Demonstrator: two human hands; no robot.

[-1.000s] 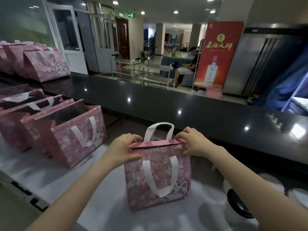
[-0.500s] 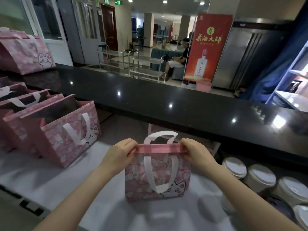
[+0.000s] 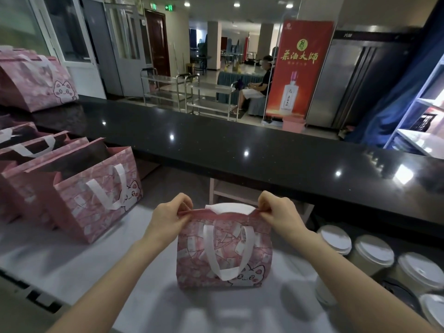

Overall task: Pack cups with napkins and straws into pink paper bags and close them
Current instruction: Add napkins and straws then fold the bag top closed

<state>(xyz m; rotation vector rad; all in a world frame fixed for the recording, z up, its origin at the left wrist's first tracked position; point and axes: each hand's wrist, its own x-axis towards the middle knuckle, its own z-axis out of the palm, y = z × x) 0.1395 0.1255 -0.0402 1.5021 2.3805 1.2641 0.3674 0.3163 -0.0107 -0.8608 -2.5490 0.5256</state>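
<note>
Pink bag (image 3: 224, 258) upright on the white table (image 3: 60, 255), dead centre, top edge pressed together, so no seeing the contents. Left hand (image 3: 168, 217) pinching the left end of that edge, right hand (image 3: 280, 213) pinching the right end, fingers curled tight on both. Far handle poking up white behind the edge, near one hanging down the front. Lidded cups (image 3: 373, 251) just to the right, partly cut off by the frame and the forearm. Open pink bags (image 3: 96, 195) well to the left, insides too dark to make out. Black counter (image 3: 240, 150) behind.
</note>
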